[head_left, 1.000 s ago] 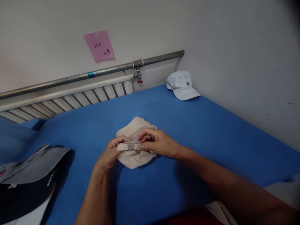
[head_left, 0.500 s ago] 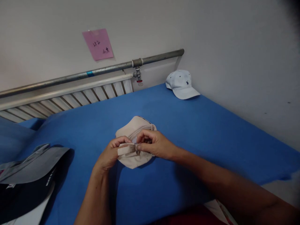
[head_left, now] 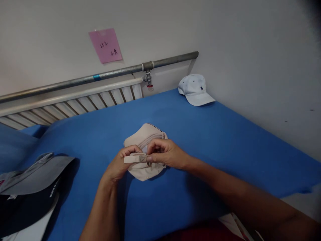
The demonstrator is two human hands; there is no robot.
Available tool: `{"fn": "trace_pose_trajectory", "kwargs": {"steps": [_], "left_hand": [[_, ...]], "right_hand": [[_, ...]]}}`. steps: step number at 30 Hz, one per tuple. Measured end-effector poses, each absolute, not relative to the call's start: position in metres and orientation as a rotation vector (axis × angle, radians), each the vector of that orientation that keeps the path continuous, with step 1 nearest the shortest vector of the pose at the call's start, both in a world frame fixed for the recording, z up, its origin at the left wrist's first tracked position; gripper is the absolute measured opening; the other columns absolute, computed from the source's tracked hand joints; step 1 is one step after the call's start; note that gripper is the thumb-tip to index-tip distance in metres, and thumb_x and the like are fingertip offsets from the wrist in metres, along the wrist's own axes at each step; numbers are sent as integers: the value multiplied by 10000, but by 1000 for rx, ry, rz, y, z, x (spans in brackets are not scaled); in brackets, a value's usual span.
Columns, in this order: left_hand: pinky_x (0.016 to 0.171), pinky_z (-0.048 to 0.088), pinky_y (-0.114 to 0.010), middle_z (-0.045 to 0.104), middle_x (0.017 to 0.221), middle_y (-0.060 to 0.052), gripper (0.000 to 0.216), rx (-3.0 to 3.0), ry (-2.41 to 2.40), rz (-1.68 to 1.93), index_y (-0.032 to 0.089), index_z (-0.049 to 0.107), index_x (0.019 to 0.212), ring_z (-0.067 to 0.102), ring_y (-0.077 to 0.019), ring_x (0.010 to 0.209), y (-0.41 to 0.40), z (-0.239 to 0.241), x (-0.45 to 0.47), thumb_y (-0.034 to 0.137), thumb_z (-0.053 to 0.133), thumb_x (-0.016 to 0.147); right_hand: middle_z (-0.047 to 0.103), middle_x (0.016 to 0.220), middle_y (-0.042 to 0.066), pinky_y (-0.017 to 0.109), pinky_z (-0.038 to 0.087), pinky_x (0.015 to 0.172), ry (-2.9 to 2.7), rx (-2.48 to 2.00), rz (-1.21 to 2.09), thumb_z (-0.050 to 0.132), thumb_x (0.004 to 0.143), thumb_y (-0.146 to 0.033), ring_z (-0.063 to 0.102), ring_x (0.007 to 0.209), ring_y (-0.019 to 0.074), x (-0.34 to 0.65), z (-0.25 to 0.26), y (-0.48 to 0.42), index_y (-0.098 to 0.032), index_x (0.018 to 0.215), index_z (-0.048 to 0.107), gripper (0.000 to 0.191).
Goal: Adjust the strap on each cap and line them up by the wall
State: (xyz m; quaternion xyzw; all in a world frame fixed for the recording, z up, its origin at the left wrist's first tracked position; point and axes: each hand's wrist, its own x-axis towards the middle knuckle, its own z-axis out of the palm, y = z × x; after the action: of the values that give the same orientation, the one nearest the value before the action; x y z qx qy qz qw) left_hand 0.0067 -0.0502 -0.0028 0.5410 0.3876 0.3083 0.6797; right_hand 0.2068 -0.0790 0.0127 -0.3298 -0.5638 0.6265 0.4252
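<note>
Plain indoor setting of unclear kind, with radiator [head_left: 75, 96], metal pipe [head_left: 75, 82], pale walls [head_left: 245, 50]

One left hand [head_left: 119, 163] and one right hand [head_left: 169, 154]; one beige cap [head_left: 143, 172], one pale cap [head_left: 193, 88], three stacked brims [head_left: 48, 172]; one pink paper [head_left: 106, 46], one radiator [head_left: 86, 102], one pipe [head_left: 120, 72], one valve [head_left: 148, 78].

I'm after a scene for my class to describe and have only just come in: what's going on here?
Someone is handling a beige cap over a blue surface. The left hand holds the cap by its band, while the right hand pinches its strap just beside a grey patch. A white cap sits by the wall in the far corner, and a grey cap lies over a dark cap at the left edge.
</note>
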Motion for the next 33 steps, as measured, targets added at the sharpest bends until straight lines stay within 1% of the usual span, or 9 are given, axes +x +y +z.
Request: {"fn": "trace_pose_trajectory", "kwargs": {"steps": [6,9,13,17,21,25,27,30,33], "left_hand": [[531,348,-185,622,650,16,265,1208,898,703,140,603,683,513,-75,537,-50,-3,9,303,808,649],[522,333,-180,576,611,28,263,1194,870,681,136,607,678,475,-61,521,-51,0,9,346,763,710],[521,345,-188,561,614,5,337,1137,844,665,118,646,714,473,-73,540,-51,5,9,447,675,785],[531,359,-190,574,660,12,268,1158,856,651,135,643,764,489,-73,552,-51,3,9,387,732,743],[517,349,-189,557,650,23,249,1167,857,655,151,616,772,469,-69,530,-51,1,11,375,723,753],[549,371,-203,581,681,-14,353,1256,828,691,137,648,778,489,-95,584,-51,4,5,491,645,792],[577,393,-218,610,732,-38,399,1307,781,656,134,670,830,519,-121,634,-51,7,-1,521,686,735],[591,403,-218,615,741,-17,369,1324,742,516,154,661,862,525,-122,646,-51,11,-6,363,821,605],[583,394,-204,590,697,13,287,1319,758,447,161,648,826,505,-100,624,-53,14,-6,231,819,607]], "right_hand": [[576,752,-38,226,427,631,-1539,-934,1491,760,674,-238,533,691,89,207,20,-79,-180,862,602,252],[561,699,-43,218,396,591,-1614,-984,1523,743,712,-286,497,635,78,207,20,-78,-169,773,601,194],[556,637,-45,215,377,548,-1593,-1030,1639,717,738,-353,478,571,72,209,19,-76,-163,715,595,227],[540,601,-46,213,359,517,-1656,-1090,1655,726,724,-405,477,545,75,209,21,-77,-165,708,585,279],[523,580,-48,209,349,506,-1681,-1082,1666,719,730,-416,463,535,73,207,20,-78,-162,701,582,290],[528,608,-47,207,354,518,-1652,-1002,1687,719,728,-423,466,552,71,208,14,-78,-162,736,598,288],[522,607,-49,206,343,508,-1633,-994,1697,712,733,-425,456,547,70,209,11,-78,-165,740,593,287],[508,591,-54,205,322,491,-1628,-1016,1683,704,741,-418,435,529,67,210,9,-78,-166,732,585,279],[501,578,-57,206,317,485,-1622,-1040,1689,693,751,-415,426,517,67,211,10,-79,-167,737,581,272]]}}
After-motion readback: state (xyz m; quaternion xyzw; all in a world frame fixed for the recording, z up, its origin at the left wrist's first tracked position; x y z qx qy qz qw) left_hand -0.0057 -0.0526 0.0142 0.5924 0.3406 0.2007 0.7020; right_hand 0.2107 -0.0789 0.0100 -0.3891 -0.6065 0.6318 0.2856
